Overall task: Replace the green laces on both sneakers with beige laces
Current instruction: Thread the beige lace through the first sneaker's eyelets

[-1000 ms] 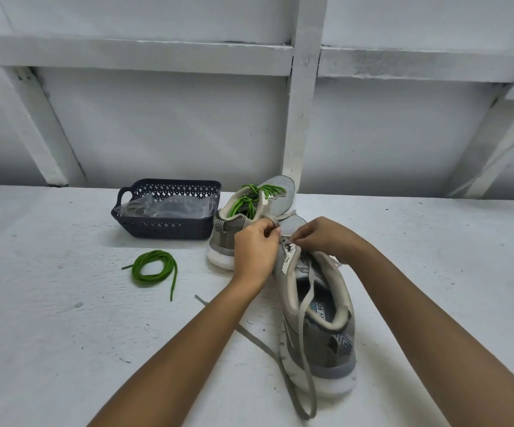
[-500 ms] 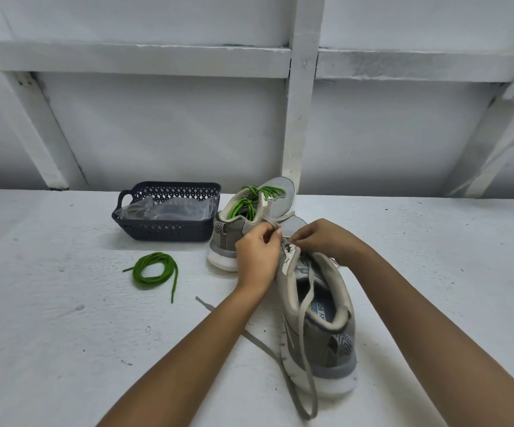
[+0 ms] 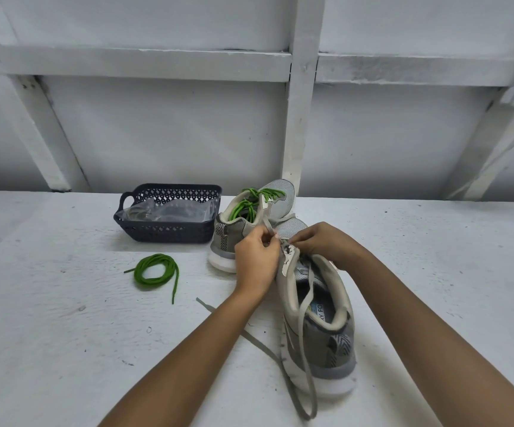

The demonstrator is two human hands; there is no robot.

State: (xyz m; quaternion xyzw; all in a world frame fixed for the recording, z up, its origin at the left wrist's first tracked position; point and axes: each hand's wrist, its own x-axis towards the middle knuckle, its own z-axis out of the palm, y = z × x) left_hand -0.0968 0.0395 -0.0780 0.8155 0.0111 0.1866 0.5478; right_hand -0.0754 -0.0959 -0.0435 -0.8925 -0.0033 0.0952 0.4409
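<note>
A grey sneaker (image 3: 323, 340) stands near me with its heel toward me. A beige lace (image 3: 306, 306) runs out of it, loops past the heel and trails left across the table. My left hand (image 3: 257, 260) pinches one end of this lace at the tongue. My right hand (image 3: 323, 241) pinches the lace at the eyelets on the other side. Behind them the second sneaker (image 3: 237, 232) still carries its green lace (image 3: 249, 204). A removed green lace (image 3: 155, 271) lies coiled to the left.
A dark plastic basket (image 3: 169, 220) with a clear plastic bag inside stands at the back left, touching the far sneaker. The white table (image 3: 49, 334) ends at a white wall with wooden beams (image 3: 300, 103).
My left hand has drawn the beige lace end a little upward out of the eyelet. The sneakers, the coiled green lace and the basket have stayed put.
</note>
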